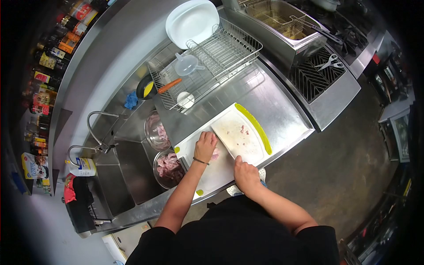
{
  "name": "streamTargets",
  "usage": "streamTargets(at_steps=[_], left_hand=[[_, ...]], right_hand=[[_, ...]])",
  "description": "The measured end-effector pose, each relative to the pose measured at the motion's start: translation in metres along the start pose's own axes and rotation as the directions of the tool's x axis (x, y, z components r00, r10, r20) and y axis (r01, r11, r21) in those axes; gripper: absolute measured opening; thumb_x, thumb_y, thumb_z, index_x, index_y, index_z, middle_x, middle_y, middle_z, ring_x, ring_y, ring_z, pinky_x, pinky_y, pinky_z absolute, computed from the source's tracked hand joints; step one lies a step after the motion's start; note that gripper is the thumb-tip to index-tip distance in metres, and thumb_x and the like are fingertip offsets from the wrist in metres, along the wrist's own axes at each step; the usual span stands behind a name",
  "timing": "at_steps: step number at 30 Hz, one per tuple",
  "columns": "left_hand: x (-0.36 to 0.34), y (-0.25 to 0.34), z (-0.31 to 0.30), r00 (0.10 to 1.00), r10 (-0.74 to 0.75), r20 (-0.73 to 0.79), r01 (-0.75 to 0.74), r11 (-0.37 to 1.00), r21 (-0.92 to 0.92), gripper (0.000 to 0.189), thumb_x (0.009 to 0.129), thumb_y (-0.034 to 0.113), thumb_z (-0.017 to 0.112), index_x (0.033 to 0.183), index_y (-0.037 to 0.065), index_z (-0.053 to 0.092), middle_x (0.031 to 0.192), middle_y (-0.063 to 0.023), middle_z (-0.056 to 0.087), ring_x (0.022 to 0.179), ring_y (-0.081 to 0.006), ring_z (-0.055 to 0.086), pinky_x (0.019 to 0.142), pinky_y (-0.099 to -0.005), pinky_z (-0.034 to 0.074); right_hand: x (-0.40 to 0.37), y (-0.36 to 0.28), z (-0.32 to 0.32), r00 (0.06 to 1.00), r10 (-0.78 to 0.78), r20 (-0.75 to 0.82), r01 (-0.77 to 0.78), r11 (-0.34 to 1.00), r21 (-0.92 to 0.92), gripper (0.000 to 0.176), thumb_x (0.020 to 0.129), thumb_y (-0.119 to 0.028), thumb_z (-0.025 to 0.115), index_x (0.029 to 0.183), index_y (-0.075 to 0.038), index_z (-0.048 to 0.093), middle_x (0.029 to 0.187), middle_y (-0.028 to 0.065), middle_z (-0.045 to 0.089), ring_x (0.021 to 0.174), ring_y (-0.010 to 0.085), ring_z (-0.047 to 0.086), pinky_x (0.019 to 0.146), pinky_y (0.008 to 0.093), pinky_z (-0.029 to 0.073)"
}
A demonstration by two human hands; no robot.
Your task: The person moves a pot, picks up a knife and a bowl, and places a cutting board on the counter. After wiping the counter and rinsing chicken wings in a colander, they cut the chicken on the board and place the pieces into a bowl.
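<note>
My left hand (pixel 206 145) presses with bent fingers on a pale pink piece of raw meat (pixel 215 154) on the white cutting board (pixel 187 152). Most of that piece is hidden under the hand. To its right, my right hand (pixel 247 175) is closed at the board's near edge, forefinger stretched forward. From its fingertip a thin line runs up and left across the board; it looks like a knife (pixel 223 143) seen edge-on, its handle hidden in the fist. Small meat scraps (pixel 242 129) lie on the board's right part, by the green edge (pixel 256 126).
Two bowls of raw meat, an upper bowl (pixel 157 130) and a lower bowl (pixel 168 167), stand left of the board, beside the sink (pixel 128 165). Beyond are a wire dish rack (pixel 225 48), a black pan (pixel 145 87), a fryer (pixel 282 22) and scissors (pixel 330 62) on a grate.
</note>
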State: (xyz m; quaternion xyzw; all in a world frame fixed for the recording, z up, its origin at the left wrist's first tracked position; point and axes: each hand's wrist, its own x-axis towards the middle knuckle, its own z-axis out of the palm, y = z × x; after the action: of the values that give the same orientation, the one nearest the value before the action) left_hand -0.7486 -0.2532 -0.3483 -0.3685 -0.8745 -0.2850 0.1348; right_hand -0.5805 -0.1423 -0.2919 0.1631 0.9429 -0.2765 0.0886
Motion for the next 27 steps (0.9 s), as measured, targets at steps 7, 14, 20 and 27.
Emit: streamTargets(at_steps=[7,14,20,27], left_hand=[[-0.001,0.001,0.001,0.998,-0.049,0.038,0.048,0.999,0.013,0.007,0.085,0.009,0.056,0.083,0.003,0.052,0.078,-0.0154,0.055,0.066,-0.0381,0.057,0.055,-0.0450,0.047],[0.006,-0.008,0.002,0.984,-0.174,0.048,0.176,0.983,-0.046,0.007,0.086,0.009,0.053,0.086,0.003,0.048,0.077,-0.0206,0.057,0.069,-0.0433,0.056,0.057,-0.0495,0.046],[0.006,-0.001,0.001,0.990,-0.135,0.037,0.137,0.990,-0.043,0.010,0.087,0.008,0.052,0.082,0.001,0.047,0.072,-0.0197,0.054,0.065,-0.0419,0.054,0.056,-0.0476,0.043],[0.004,-0.003,0.002,0.988,-0.143,0.060,0.144,0.989,-0.015,0.008,0.086,0.008,0.053,0.082,0.002,0.048,0.073,-0.0189,0.054,0.066,-0.0407,0.054,0.055,-0.0470,0.044]], right_hand=[[0.008,0.001,0.008,0.998,0.050,0.036,-0.052,0.996,0.070,0.017,0.085,-0.008,0.045,0.100,0.001,0.046,0.071,0.0209,0.064,0.062,0.0352,0.066,0.056,0.0434,0.054],[0.015,-0.014,0.009,0.999,0.012,-0.033,-0.006,0.985,0.174,0.017,0.082,-0.007,0.046,0.096,0.002,0.043,0.061,0.0242,0.060,0.056,0.0408,0.062,0.052,0.0492,0.050],[0.016,-0.015,0.006,0.999,0.017,0.026,-0.018,0.999,0.028,0.011,0.086,-0.008,0.044,0.095,0.000,0.045,0.065,0.0187,0.063,0.058,0.0334,0.065,0.052,0.0412,0.053],[0.021,-0.022,0.003,1.000,0.018,-0.006,-0.018,0.999,-0.030,0.008,0.087,-0.009,0.045,0.090,-0.002,0.046,0.064,0.0146,0.064,0.057,0.0278,0.066,0.049,0.0359,0.054]])
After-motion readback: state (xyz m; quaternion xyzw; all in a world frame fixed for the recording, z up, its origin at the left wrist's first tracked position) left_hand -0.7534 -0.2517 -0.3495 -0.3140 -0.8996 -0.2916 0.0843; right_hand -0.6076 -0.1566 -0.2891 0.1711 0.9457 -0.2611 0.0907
